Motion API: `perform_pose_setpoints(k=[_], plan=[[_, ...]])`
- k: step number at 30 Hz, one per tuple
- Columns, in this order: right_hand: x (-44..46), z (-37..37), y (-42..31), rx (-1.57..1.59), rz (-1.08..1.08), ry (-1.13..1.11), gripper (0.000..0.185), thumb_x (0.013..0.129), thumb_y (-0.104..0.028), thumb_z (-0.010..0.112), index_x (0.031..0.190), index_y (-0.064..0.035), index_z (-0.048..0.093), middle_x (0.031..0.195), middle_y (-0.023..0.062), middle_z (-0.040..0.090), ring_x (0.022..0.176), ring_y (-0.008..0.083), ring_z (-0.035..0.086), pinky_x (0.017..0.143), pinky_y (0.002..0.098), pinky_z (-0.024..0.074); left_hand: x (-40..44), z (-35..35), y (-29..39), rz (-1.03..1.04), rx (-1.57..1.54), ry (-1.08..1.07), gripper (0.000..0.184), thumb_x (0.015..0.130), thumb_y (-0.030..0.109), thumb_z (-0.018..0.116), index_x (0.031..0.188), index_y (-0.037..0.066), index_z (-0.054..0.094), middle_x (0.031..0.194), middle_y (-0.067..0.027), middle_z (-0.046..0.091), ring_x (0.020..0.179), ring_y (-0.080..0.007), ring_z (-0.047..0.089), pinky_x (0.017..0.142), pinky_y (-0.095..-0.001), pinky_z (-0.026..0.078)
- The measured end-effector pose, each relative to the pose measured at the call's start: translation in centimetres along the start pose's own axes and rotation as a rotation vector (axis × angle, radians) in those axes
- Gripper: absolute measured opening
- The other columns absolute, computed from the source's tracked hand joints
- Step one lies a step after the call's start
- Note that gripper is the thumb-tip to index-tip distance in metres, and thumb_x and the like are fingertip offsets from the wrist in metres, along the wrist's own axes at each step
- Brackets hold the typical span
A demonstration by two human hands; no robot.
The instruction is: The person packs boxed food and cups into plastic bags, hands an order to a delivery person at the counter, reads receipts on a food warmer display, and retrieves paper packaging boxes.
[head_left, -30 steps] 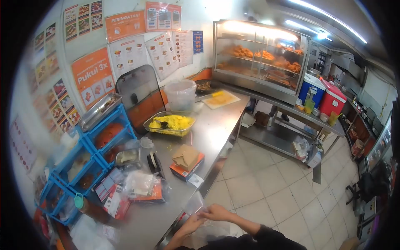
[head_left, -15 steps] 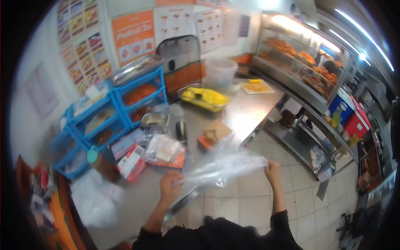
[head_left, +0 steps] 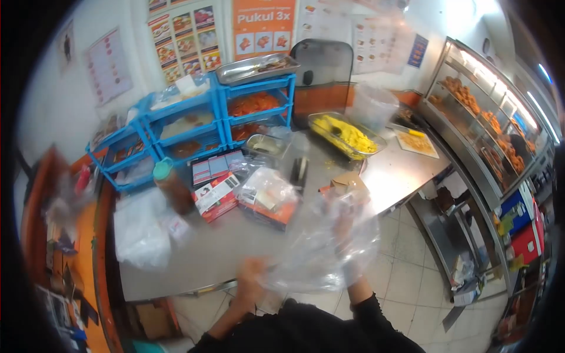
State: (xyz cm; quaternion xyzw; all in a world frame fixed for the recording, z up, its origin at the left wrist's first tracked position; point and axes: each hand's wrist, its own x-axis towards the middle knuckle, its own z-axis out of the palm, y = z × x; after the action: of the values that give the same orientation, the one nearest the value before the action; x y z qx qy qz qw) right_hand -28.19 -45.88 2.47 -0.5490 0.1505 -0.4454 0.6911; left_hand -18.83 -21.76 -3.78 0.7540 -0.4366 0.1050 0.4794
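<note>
- Head view: the clear plastic bag [head_left: 315, 253] is at five o'clock from centre, overlapping the near edge of the tabletop [head_left: 203, 259].
- My left hand [head_left: 252, 277], between six and seven o'clock, is at the bag's left edge; blur hides whether its fingers pinch.
- My right hand [head_left: 343, 226], near four o'clock, shows through the plastic, inside or behind; I can't tell its fingers' state.
- I judge the step as opening out the bag; next calls for steadying its mouth.

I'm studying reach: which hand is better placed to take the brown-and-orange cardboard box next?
Probably the right hand: it's nearer the box, though the clear plastic bag it shows through may hamper it. The left hand is farther away, at the bag's left side.
</note>
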Motion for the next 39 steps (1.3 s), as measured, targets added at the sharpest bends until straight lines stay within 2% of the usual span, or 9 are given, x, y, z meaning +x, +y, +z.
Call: perform_pose_setpoints(k=[3,5,6,9,11,14,18,22,39], plan=[[0.5,1.2,1.3,-0.113,-0.029,-0.055,0.043,0.080,-0.030,0.049,0.116,-0.0071,0.042,0.117,0.0168,0.040,0.104,0.0278,0.042,0.089,0.0398,0.0318,2.3,-5.4,-1.0,-0.406,0.068,0.401,0.026,0.070,0.001,0.051,0.095,0.005,0.054,0.077,-0.0095,0.047,0.064,-0.0193,0.049,0.056,-0.0269,0.039],[0.4,3.4,3.1,-1.023,-0.375,-0.097,0.047,0.082,-0.032,0.045,0.119,-0.0051,0.036,0.121,0.0161,0.036,0.111,0.0259,0.037,0.091,0.0339,0.0309,2.9,-5.6,1.3,0.214,0.688,0.231,0.028,0.070,0.001,0.049,0.097,0.005,0.053,0.088,-0.0106,0.050,0.076,-0.0231,0.051,0.066,-0.0315,0.041],[0.0,6.3,1.3,-1.221,0.276,-0.519,0.034,0.077,-0.027,0.052,0.100,-0.0024,0.051,0.099,0.0190,0.048,0.087,0.0323,0.047,0.078,0.0436,0.0344,2.6,-4.5,1.9,0.204,0.689,0.228,0.028,0.070,0.001,0.049,0.097,0.005,0.053,0.088,-0.0106,0.050,0.076,-0.0231,0.051,0.066,-0.0315,0.041],[-6.2,5.2,9.9,-1.033,-0.789,-0.893,0.031,0.078,-0.023,0.050,0.102,-0.0027,0.051,0.098,0.0159,0.053,0.084,0.0236,0.053,0.078,0.0356,0.0397,2.0,-2.3,2.0,-0.095,0.093,-0.148,0.028,0.072,0.007,0.046,0.099,0.004,0.053,0.099,-0.0116,0.050,0.095,-0.0265,0.046,0.082,-0.0360,0.035],[-4.8,5.0,4.5,-0.378,-0.123,-1.740,0.030,0.080,-0.026,0.049,0.102,-0.0060,0.054,0.093,0.0124,0.057,0.084,0.0184,0.055,0.076,0.0314,0.0416,1.5,-4.3,-0.6,-0.306,-0.018,0.238,0.031,0.076,0.013,0.041,0.103,0.005,0.052,0.105,-0.0092,0.050,0.100,-0.0217,0.044,0.085,-0.0353,0.033],[2.9,-0.3,0.4,-0.563,0.350,-1.033,0.035,0.074,-0.026,0.057,0.101,-0.0040,0.054,0.094,0.0126,0.057,0.091,0.0238,0.052,0.079,0.0326,0.0401,-3.1,-8.7,-8.5,-0.623,-0.482,0.863,0.031,0.083,0.018,0.043,0.108,0.001,0.046,0.104,-0.0063,0.048,0.093,-0.0134,0.046,0.078,-0.0217,0.036],[10.7,-7.2,5.9,-1.821,-0.224,-0.039,0.073,0.054,-0.049,0.064,0.117,-0.0190,0.042,0.117,0.0204,0.037,0.103,0.0383,0.037,0.078,0.0504,0.0321,-12.5,-11.0,-19.5,-0.668,-0.518,0.857,0.017,0.079,0.012,0.047,0.090,-0.001,0.050,0.101,-0.0086,0.047,0.091,-0.0160,0.044,0.076,-0.0260,0.037],[11.8,-9.3,8.5,-1.601,0.009,-0.126,0.077,0.049,-0.047,0.065,0.117,-0.0241,0.040,0.124,0.0231,0.025,0.107,0.0422,0.030,0.078,0.0540,0.0288,-4.3,-10.9,-3.8,-0.565,0.850,-0.114,0.050,0.069,0.021,0.057,0.113,0.003,0.043,0.110,-0.0196,0.045,0.099,-0.0391,0.042,0.088,-0.0437,0.030],[7.1,-5.7,5.5,-1.416,-0.003,-0.733,0.078,0.057,-0.029,0.065,0.125,-0.0134,0.029,0.131,0.0167,0.020,0.120,0.0353,0.018,0.093,0.0544,0.0139,-2.7,-11.5,-7.6,-0.438,0.409,-0.170,0.024,0.082,0.019,0.046,0.095,0.000,0.051,0.083,-0.0069,0.051,0.074,-0.0156,0.048,0.066,-0.0305,0.040]])
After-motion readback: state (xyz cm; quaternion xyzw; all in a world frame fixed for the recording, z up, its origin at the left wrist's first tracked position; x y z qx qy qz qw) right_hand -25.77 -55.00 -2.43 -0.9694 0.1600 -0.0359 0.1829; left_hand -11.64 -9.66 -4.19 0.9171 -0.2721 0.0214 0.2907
